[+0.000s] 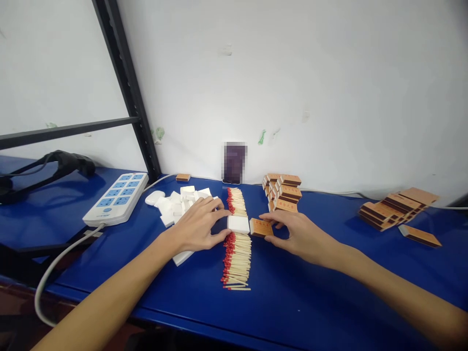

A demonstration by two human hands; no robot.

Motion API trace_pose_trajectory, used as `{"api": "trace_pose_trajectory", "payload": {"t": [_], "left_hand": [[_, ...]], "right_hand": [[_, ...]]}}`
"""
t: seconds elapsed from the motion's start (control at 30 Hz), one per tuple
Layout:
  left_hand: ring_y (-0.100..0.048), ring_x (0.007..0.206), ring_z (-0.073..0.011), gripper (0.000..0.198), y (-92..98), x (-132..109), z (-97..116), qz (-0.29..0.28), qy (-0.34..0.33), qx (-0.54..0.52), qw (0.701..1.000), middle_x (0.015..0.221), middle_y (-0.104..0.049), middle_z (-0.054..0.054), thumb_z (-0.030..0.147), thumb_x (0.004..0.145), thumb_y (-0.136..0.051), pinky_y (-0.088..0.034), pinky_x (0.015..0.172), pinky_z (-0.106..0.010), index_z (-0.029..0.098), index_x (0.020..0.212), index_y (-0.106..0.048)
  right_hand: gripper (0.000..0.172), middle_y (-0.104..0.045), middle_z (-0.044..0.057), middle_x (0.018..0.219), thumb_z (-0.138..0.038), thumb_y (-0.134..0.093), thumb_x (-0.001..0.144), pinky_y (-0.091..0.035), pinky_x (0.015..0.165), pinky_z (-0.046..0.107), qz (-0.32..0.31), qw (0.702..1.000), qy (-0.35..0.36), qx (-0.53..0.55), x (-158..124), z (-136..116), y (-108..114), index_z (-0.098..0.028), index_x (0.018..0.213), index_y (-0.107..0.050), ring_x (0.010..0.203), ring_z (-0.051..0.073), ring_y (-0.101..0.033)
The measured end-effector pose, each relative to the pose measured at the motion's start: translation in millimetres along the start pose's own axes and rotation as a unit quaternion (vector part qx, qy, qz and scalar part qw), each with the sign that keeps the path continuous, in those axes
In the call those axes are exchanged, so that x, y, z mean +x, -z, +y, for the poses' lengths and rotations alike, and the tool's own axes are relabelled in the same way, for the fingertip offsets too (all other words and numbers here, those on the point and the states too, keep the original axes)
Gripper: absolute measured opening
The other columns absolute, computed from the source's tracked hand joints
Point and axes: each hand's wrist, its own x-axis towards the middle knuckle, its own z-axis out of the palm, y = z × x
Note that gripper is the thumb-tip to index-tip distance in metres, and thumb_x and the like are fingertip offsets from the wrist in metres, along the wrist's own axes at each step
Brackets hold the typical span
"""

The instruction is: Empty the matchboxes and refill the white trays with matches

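Note:
My left hand (199, 224) pinches a white inner matchbox tray (238, 224) that lies across a long row of red-tipped matches (237, 243) on the blue table (292, 292). Fingers and thumb of that hand close on the tray's left end. My right hand (296, 231) grips an orange matchbox sleeve (261, 227) between thumb and fingers, right beside the tray's right end. Under and behind my left hand lies a heap of white trays (179, 202).
A stack of orange matchboxes (283, 192) stands behind my right hand. More matchboxes (397, 207) lie at the far right. A white power strip (117, 197) with its cable sits at left, beside a black frame post (127, 87). A white wall rises behind.

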Motion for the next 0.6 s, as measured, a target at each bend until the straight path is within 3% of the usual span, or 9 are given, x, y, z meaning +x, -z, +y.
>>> {"api": "trace_pose_trajectory", "payload": {"t": [0.27, 0.6], "left_hand": [[-0.054, 0.093, -0.0248, 0.037, 0.3, 0.5, 0.9, 0.001, 0.001, -0.001, 1.0, 0.104, -0.059, -0.009, 0.043, 0.09, -0.054, -0.042, 0.083, -0.041, 0.018, 0.117, -0.065], [-0.054, 0.094, -0.0248, 0.04, 1.2, 1.0, 1.5, 0.012, 0.009, -0.006, 1.0, 0.103, -0.059, -0.009, 0.045, 0.091, -0.052, -0.043, 0.085, -0.042, 0.018, 0.118, -0.064]], "right_hand": [[0.034, -0.072, 0.005, 0.108, -0.038, -0.06, 0.087, -0.058, 0.08, 0.036, 0.002, 1.0, -0.01, 0.01, -16.0, 1.5, 4.6, -0.022, 0.117, -0.064, 0.09, 0.02, -0.068], [0.03, -0.073, 0.007, 0.108, -0.036, -0.058, 0.089, -0.058, 0.078, 0.039, 0.074, 0.997, 0.014, 0.021, -28.6, 16.8, -13.0, -0.022, 0.116, -0.063, 0.091, 0.023, -0.07]]}}
